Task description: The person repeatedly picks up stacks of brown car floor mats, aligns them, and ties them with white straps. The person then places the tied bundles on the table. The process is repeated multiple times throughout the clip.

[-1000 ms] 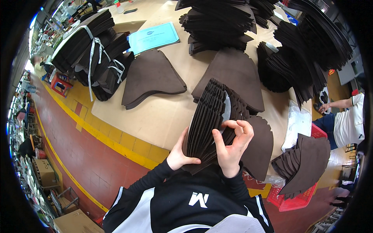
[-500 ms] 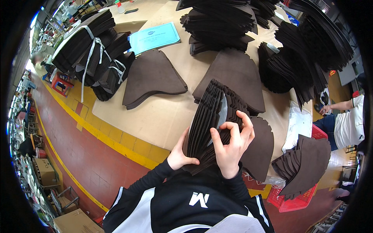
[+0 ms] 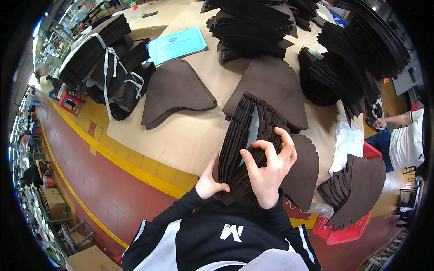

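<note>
A thick stack of dark brown cut sheets (image 3: 237, 137) stands on edge in front of me at the table's near edge, its layers fanned apart. My left hand (image 3: 209, 179) grips its left side and lower end, with the thumb across the near end. At the fanned edges, my right hand (image 3: 270, 167) has its thumb and forefinger close together at the layers; its other fingers are raised. Between the layers a pale grey face (image 3: 254, 126) shows by those fingertips. Just beyond the stack lies a flat pile of brown pieces (image 3: 271, 86). Another brown piece (image 3: 304, 167) lies right of my right hand.
Bundles tied with white strips (image 3: 106, 58) stand at the left, near a light blue paper (image 3: 177, 45) and a low brown pile (image 3: 176, 92). Tall dark stacks (image 3: 253, 29) rise at the back. At right, brown pieces (image 3: 361, 189) overlap a red basket (image 3: 339, 232); a person (image 3: 404, 142) is beyond.
My right thumb and forefinger have shifted slightly left across the layers. The pale grey face between them has moved left too. My left hand keeps its grip.
</note>
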Tool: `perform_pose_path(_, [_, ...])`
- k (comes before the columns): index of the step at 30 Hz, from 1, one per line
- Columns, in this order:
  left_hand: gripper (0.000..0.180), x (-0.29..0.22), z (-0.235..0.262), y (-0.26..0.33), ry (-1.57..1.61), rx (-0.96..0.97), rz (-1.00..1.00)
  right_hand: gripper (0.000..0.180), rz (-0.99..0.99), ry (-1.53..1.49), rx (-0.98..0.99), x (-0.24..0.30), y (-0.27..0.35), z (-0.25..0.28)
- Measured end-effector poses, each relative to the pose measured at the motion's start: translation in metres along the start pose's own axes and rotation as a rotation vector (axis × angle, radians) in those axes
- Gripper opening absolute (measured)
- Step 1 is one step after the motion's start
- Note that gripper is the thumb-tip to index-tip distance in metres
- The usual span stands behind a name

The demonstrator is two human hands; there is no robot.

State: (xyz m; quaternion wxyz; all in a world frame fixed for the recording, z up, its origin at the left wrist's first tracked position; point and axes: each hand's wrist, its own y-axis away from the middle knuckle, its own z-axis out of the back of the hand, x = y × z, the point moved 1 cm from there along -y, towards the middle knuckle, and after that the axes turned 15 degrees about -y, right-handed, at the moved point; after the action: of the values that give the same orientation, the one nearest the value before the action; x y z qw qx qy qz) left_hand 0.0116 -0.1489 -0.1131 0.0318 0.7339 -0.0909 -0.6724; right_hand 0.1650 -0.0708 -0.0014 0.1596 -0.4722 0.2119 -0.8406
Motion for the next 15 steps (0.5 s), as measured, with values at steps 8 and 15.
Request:
perform_pose_path(8, [0.134, 0.017, 0.000, 0.000, 0.023, -0.010, -0.047, 0.023, 0.038, 0.066, -0.034, -0.003, -0.001, -0.002])
perform_pose_path(15, [0.130, 0.008, -0.006, 0.001, 0.031, -0.012, -0.043, 0.017, 0.018, 0.040, 0.026, -0.001, -0.003, 0.004])
